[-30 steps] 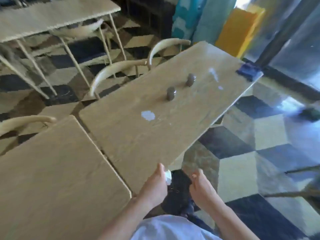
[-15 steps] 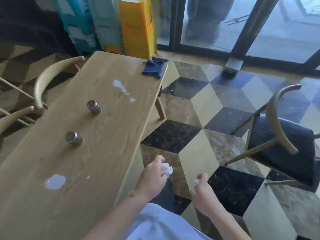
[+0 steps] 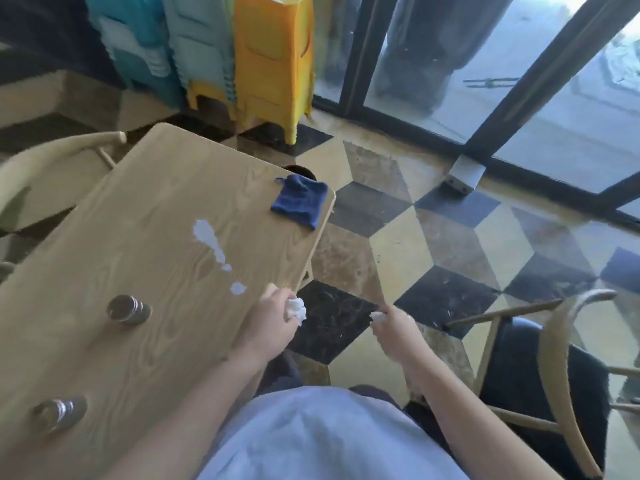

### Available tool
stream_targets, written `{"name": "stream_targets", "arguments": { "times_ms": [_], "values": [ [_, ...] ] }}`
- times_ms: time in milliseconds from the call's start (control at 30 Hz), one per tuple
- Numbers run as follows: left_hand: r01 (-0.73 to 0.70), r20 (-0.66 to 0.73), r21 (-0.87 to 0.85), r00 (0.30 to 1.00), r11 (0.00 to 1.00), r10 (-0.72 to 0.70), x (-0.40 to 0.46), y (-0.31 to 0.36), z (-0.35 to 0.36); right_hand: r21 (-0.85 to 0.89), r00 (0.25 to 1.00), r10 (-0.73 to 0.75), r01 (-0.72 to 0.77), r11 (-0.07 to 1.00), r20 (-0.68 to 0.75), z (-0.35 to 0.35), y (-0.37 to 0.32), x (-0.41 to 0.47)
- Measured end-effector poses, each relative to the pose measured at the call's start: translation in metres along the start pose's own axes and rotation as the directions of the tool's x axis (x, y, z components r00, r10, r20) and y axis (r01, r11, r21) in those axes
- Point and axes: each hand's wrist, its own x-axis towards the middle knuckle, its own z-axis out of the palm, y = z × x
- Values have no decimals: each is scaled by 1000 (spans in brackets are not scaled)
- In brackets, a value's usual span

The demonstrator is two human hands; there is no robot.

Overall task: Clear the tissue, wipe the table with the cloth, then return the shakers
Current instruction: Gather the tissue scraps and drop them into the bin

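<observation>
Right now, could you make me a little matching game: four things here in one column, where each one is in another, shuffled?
Things:
1. blue cloth
2. crumpled tissue
3. two shakers
4. yellow stools

Places:
A. stacked on the floor beyond the table
B. in the left hand
C. on the table's far corner
D. standing on the table's near part

Pairs: 1-C, 2-B, 3-D, 4-A

Tissue, cloth, shakers on wooden desk (image 3: 145, 202)

Crumpled white tissue wad (image 3: 297, 308) gripped in left hand (image 3: 273, 322); smaller scrap (image 3: 377, 317) pinched in right hand (image 3: 398, 332); white tissue bits (image 3: 209, 239) lie mid-desk; blue cloth (image 3: 300, 201) bunched at far corner; two shakers (image 3: 127, 309) (image 3: 57, 412) upright, well apart.
</observation>
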Motion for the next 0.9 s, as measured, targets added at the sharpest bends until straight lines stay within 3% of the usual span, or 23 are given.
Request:
{"name": "stream_targets", "arguments": {
  "times_ms": [100, 233, 300, 400, 467, 567, 667, 900],
  "values": [
    [35, -77, -44, 996, 998, -39, 32, -6, -17, -103, 986, -158, 163, 981, 59, -16, -32, 50],
    [97, -153, -59, 983, 994, -105, 73, -12, -32, 173, 992, -130, 129, 976, -8, -38, -75, 100],
    [135, -199, -69, 969, 988, -146, 94, -9, -35, 161, 991, -132, 126, 979, 30, -52, -93, 123],
    [153, -293, -86, 941, 985, -171, 136, 6, -44, 18, 965, -246, 246, 969, 90, -80, -118, 164],
    [169, -330, -46, 928, 984, -175, 170, 13, -48, 67, 958, -271, 266, 962, 92, -98, -132, 198],
    [221, -336, -34, 916, 975, -220, 226, 25, -52, 147, 944, -325, 315, 938, 55, -121, -146, 259],
    [318, -330, -107, 882, 942, -336, 280, 39, -56, 181, 945, -296, 270, 946, 137, -151, -164, 325],
    [502, -237, -128, 822, 855, -518, 421, 68, -65, 37, 862, -429, 436, 899, 271, -204, -211, 479]
  ]
}}
